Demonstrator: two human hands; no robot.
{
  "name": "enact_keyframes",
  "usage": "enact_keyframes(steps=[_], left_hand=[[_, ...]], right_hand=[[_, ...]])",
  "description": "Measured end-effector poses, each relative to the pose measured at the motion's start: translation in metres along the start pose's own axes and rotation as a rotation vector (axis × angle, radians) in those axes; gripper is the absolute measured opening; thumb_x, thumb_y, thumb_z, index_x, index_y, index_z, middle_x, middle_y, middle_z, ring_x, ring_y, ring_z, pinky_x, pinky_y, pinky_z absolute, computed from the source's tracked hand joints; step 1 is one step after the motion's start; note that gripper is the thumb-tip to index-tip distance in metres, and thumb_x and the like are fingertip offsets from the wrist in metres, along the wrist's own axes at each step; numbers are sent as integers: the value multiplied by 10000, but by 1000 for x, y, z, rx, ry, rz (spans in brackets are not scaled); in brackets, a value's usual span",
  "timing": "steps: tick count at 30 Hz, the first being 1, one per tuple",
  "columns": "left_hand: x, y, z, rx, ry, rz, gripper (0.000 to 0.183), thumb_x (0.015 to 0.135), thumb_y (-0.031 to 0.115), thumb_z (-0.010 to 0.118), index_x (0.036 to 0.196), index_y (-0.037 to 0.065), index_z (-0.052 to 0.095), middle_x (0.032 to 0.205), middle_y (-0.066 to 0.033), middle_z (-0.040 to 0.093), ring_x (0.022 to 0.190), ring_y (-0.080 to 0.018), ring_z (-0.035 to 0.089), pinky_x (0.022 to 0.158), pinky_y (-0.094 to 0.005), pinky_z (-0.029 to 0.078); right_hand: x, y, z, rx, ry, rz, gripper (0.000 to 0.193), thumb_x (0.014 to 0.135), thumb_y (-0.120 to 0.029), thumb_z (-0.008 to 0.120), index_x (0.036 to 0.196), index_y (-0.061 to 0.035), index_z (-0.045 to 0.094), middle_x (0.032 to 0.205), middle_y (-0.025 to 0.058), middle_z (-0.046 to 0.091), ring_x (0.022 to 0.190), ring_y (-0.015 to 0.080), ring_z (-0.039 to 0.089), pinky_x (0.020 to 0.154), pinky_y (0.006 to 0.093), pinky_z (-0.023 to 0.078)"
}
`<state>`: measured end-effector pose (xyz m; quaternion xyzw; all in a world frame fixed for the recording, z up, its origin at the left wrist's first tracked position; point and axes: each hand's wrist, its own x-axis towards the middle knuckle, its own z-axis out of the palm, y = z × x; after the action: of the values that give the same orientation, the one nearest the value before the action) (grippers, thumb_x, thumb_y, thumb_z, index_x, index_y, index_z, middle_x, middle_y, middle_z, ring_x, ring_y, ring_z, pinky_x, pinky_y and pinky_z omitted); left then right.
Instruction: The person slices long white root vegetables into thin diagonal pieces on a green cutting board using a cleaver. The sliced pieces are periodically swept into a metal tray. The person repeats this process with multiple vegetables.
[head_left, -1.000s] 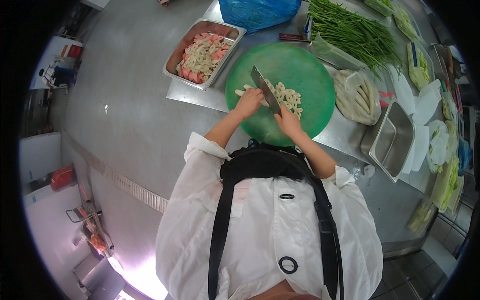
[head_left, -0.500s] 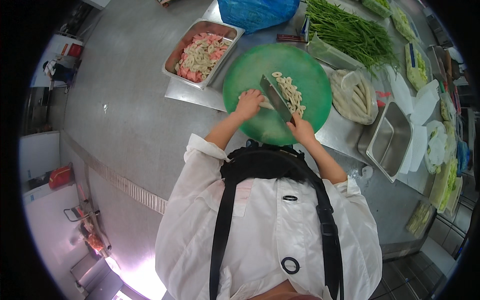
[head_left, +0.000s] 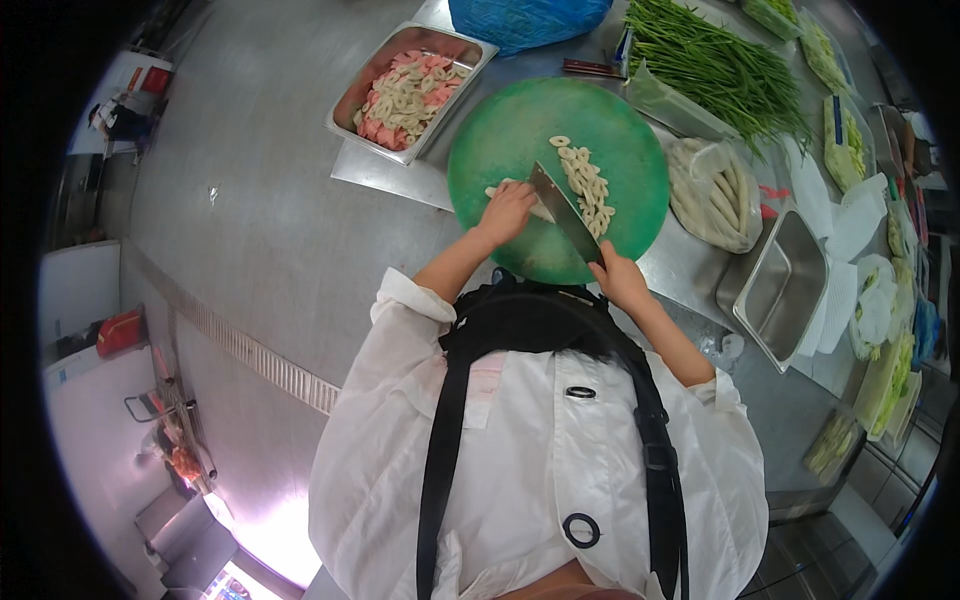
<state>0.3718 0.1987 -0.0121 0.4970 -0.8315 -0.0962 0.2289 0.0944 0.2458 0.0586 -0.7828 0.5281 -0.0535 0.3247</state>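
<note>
1. The left hand (head_left: 510, 208) curls over pale tubular food (head_left: 542, 212), pinning it on the round green cutting board (head_left: 520, 118), left of the board's centre.
2. The right hand (head_left: 622, 277) grips a cleaver (head_left: 567, 213) by its handle; the blade slants between the tubular food and a row of ring-shaped slices (head_left: 585, 180).
3. A steel pan (head_left: 464, 84) with pink and pale pieces stands at the board's far left; a clear plastic bag (head_left: 692, 208) holding whole sticks (head_left: 728, 198) lies just right.
</note>
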Motion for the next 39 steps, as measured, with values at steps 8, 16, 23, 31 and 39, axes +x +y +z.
enact_keyframes(steps=[8, 16, 23, 31, 39], left_hand=[[4, -2, 2, -41, 69, 11, 175, 718, 44, 580, 891, 42, 601, 1003, -99, 557, 1025, -298, 532, 904, -414, 432], [-2, -1, 0, -43, 116, -13, 188, 695, 24, 594, 883, 33, 595, 976, -117, 551, 988, -317, 535, 872, -416, 449], [1, -2, -3, -37, 58, -28, 155, 714, 41, 575, 867, 37, 602, 972, -113, 560, 1015, -306, 537, 887, -411, 442], [-2, -2, -9, -13, 108, -33, 230, 698, 29, 615, 927, 40, 597, 1033, -120, 557, 1040, -320, 526, 899, -419, 440], [-8, -9, -7, -87, 14, -70, 262, 687, 13, 642, 939, 34, 573, 1040, -125, 548, 1018, -333, 518, 876, -418, 451]], right_hand=[[64, -18, 37, 85, 106, 44, 300, 890, -231, 603, 1037, -45, 419, 825, 243, 639, 770, 453, 613, 658, 531, 466], [7, -12, -3, 30, -17, -5, 293, 892, -234, 593, 1034, -49, 415, 794, 228, 643, 744, 445, 620, 638, 540, 469], [52, -23, 38, 5, 70, 4, 292, 892, -238, 589, 1026, -46, 415, 769, 234, 640, 720, 446, 624, 618, 552, 474], [47, -27, 17, 101, 131, -77, 293, 885, -224, 604, 1020, -43, 416, 780, 224, 648, 719, 443, 625, 625, 546, 475], [27, -12, 20, -31, -16, -30, 288, 893, -215, 596, 1043, -43, 420, 792, 232, 641, 741, 448, 614, 626, 536, 465]])
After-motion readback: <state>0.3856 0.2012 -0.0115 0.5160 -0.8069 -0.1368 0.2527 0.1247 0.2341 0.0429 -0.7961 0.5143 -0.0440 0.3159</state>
